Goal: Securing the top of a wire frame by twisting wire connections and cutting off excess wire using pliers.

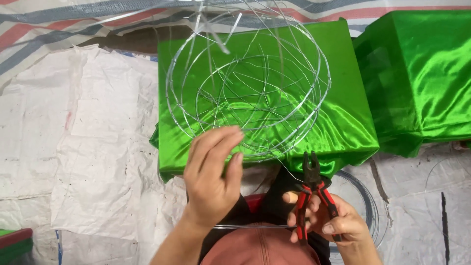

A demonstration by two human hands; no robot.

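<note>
A round frame of thin silver wire (255, 88) rests on a block covered in shiny green cloth (343, 118). My left hand (213, 172) is raised at the frame's near rim, fingers curled together around a thin wire strand. My right hand (333, 221) grips red-handled pliers (314, 189), jaws pointing up toward the frame's lower right edge, with a wire end running to the jaws. A straight wire strand (255, 226) runs level between my two wrists.
A second green-covered block (422, 73) stands at the right. White woven sacking (88, 147) covers the floor. A coil of wire (365, 196) lies under my right hand. A striped tarp (59, 19) lies at the back. A red and green object (14, 243) sits bottom left.
</note>
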